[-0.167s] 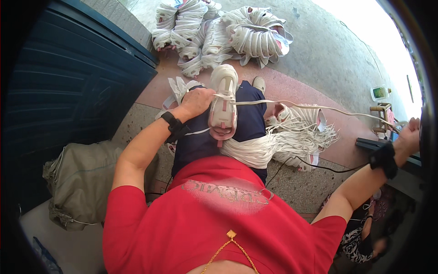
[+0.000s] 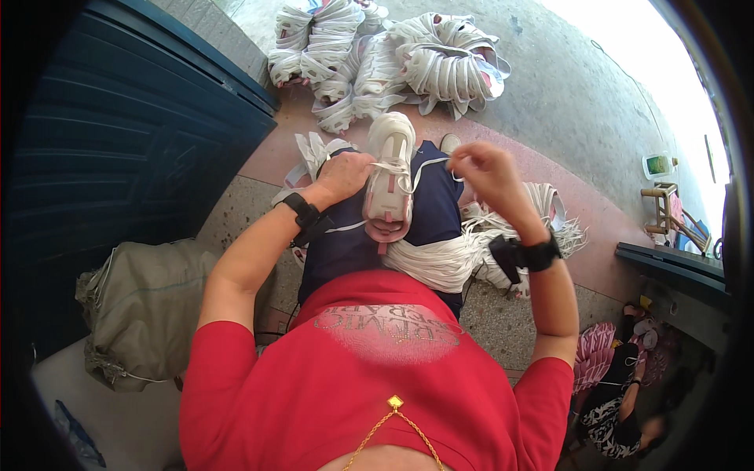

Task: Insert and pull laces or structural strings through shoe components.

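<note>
A white and pink shoe upper (image 2: 390, 196) lies across my lap, its toe end pointing away from me. At its left edge, my left hand (image 2: 345, 176) is closed on a white shoelace near the eyelets. My right hand (image 2: 488, 174) is to the right of the shoe, its fingers pinched around the tip of the other stretch of lace (image 2: 428, 165). That stretch curves loosely back to the eyelets. Over my right thigh hangs a thick bundle of white laces (image 2: 432, 261).
Rows of stacked white shoe uppers (image 2: 377, 74) lie on the floor ahead, with more uppers (image 2: 542, 200) to the right. A grey-green sack (image 2: 149, 306) and a dark blue door (image 2: 133, 133) are at my left. A small stool (image 2: 664, 208) stands far right; another person (image 2: 624, 392) sits lower right.
My right hand has come in from the far right to beside the shoe. The lace, stretched long across to the right before, now bends in a short loose curve. My left hand stays in place.
</note>
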A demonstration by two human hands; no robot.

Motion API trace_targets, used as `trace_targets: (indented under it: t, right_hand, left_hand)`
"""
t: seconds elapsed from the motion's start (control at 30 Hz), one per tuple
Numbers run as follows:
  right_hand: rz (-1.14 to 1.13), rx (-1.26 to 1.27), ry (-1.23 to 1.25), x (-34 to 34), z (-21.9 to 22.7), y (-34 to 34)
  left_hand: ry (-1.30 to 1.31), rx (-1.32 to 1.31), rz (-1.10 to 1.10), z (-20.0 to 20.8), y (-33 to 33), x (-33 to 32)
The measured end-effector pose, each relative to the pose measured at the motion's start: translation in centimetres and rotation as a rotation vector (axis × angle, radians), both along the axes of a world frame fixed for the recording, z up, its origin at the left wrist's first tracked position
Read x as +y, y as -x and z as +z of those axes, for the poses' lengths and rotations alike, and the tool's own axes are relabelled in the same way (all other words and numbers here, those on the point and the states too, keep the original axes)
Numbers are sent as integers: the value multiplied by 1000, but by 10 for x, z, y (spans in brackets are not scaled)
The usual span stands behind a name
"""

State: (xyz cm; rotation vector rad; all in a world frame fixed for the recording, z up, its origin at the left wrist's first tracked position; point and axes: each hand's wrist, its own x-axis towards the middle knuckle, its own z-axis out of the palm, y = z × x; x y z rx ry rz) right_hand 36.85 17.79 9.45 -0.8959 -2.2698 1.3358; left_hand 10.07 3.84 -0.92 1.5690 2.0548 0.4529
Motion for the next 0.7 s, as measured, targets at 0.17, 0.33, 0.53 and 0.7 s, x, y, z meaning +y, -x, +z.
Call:
trace_targets:
  t: [0.17, 0.33, 0.53, 0.7]
  right_hand:
    - [210, -275, -171, -70, -91, 83]
    - [82, -418, -436, -70, -129, 110]
    - [152, -450, -686, -74, -143, 120]
    - [501, -419, -665, -59, -127, 105]
  left_hand:
    - [2, -24, 2, -8, 3, 0]
    - [70, 66, -26, -16, 2, 2]
    - [55, 117, -28, -21, 2, 1]
    - [-73, 38, 109, -20, -2, 10]
